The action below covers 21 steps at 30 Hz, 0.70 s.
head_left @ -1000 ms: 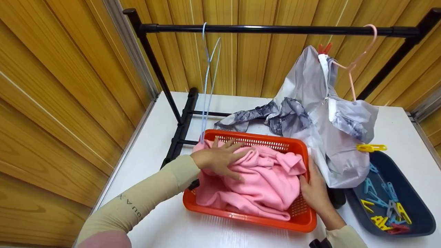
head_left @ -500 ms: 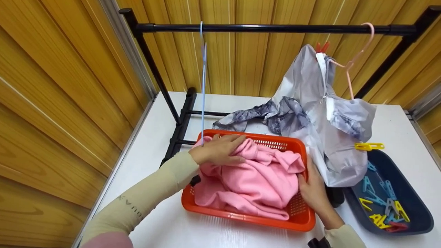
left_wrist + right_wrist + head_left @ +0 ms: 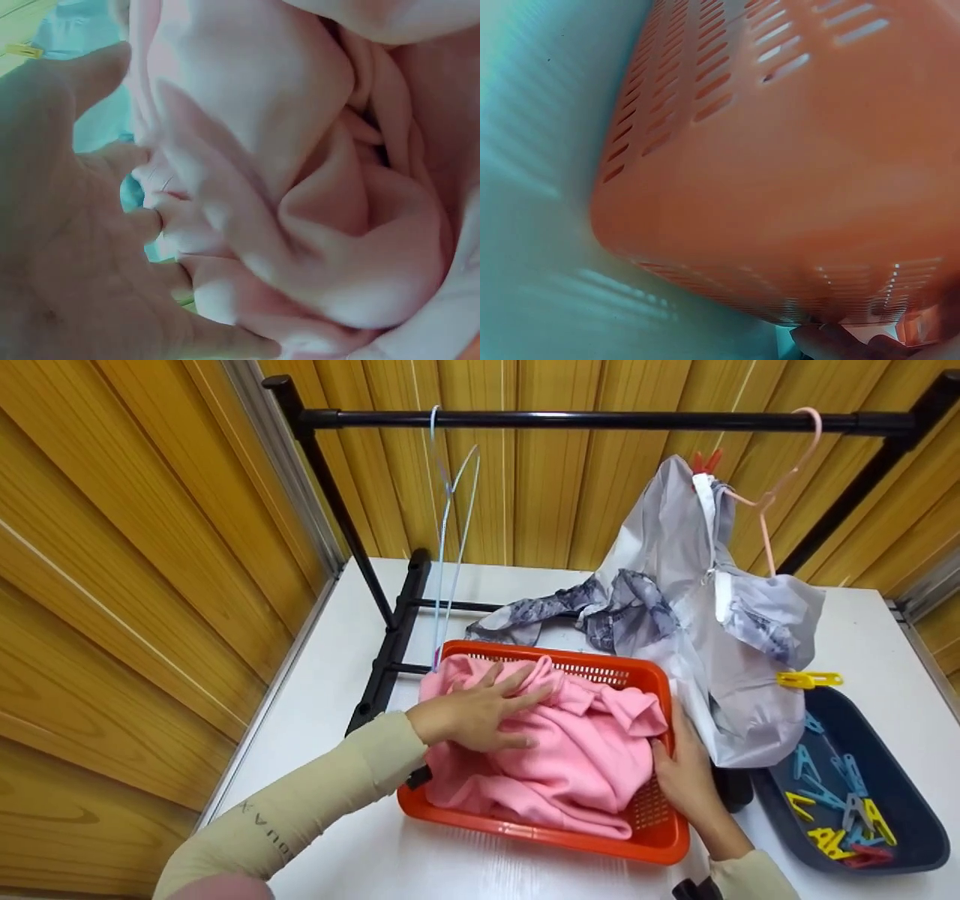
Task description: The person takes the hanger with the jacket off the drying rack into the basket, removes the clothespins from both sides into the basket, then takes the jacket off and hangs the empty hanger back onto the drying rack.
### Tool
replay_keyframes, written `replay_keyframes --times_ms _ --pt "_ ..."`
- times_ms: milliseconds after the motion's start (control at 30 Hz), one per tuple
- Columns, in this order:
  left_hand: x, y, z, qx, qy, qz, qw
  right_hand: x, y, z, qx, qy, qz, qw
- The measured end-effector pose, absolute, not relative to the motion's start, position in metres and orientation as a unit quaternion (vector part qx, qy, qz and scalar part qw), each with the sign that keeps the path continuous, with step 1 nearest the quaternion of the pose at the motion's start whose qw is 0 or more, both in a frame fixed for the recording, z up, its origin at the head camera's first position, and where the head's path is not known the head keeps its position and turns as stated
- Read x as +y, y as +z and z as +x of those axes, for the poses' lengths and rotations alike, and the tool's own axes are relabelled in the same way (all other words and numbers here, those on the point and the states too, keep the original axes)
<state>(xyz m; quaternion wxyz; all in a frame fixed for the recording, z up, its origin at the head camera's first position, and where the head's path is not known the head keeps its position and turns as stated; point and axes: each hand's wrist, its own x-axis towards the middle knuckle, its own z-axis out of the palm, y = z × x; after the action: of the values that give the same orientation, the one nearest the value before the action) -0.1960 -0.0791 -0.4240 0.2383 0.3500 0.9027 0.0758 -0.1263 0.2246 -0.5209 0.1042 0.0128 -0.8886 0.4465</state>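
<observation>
Only the right wrist view shows the red basket (image 3: 795,165) from low outside, its smooth plastic slotted in rows, while in the head view the left hand (image 3: 478,714) lies fingers spread on soft, rumpled pink cloth (image 3: 577,765) inside it and the right hand (image 3: 684,772) grips its side.

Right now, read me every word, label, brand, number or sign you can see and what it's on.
"X", on the left sleeve, in a dark row of letters.
The rest of that row: too small and slanted to read surely.
No other readable text.
</observation>
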Motion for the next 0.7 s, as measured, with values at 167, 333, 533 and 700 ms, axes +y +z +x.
replay_keyframes --times_ms 167,333,533,700 --pt "-0.067 -0.438 -0.217 0.898 0.087 0.318 0.292 0.224 -0.52 -0.125 -0.887 0.448 0.015 0.105" --pt "-0.06 -0.451 -0.233 0.883 0.079 0.303 0.35 0.222 -0.521 -0.123 -0.885 0.452 0.018 0.107" --pt "-0.057 -0.46 -0.246 0.861 0.091 0.286 0.411 0.222 -0.522 -0.124 -0.883 0.452 0.029 0.121" --pt "-0.053 -0.462 -0.251 0.855 0.082 0.31 0.407 0.223 -0.521 -0.126 -0.886 0.447 0.026 0.123"
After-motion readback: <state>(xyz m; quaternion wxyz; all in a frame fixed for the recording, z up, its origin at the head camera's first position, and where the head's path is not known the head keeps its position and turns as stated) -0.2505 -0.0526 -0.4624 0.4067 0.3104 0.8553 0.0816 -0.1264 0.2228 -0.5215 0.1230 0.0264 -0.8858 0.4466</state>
